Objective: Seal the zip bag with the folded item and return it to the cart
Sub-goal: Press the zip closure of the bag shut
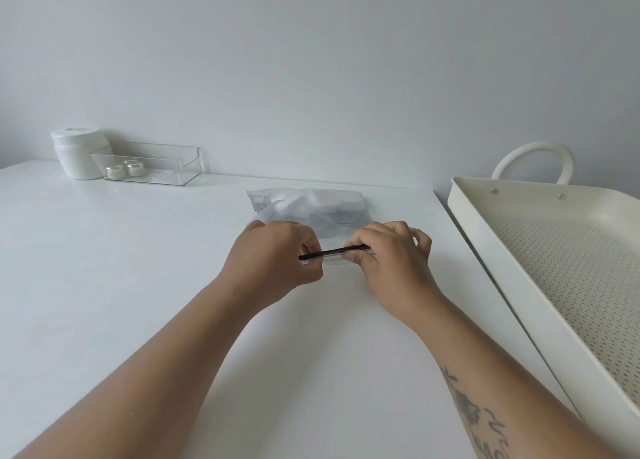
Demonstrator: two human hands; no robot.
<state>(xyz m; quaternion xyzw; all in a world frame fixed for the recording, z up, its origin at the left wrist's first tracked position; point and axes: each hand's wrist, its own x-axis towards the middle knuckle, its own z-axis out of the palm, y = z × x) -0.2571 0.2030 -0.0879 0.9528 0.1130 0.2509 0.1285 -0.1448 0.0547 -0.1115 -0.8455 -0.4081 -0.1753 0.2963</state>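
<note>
Left hand (277,252) and right hand (388,256) pinch the zip bag (311,212)'s near-facing black strip (334,251), running left-right.

A white tub (79,153) stands at the tabletop's (138,250) far-left corner, against the wall, touching a clear tray (152,162) just to its right holding two small jars (124,169).

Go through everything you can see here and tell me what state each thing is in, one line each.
Zip bag: lying on the table, filled, black zip strip pinched at the near edge.
Left hand: closed on the strip's left end.
Right hand: closed on the strip's right end.
Cart tray: nothing visible in it.
Clear bin: open-topped, holding two small jars.
White tub: upright, lid on.
</note>
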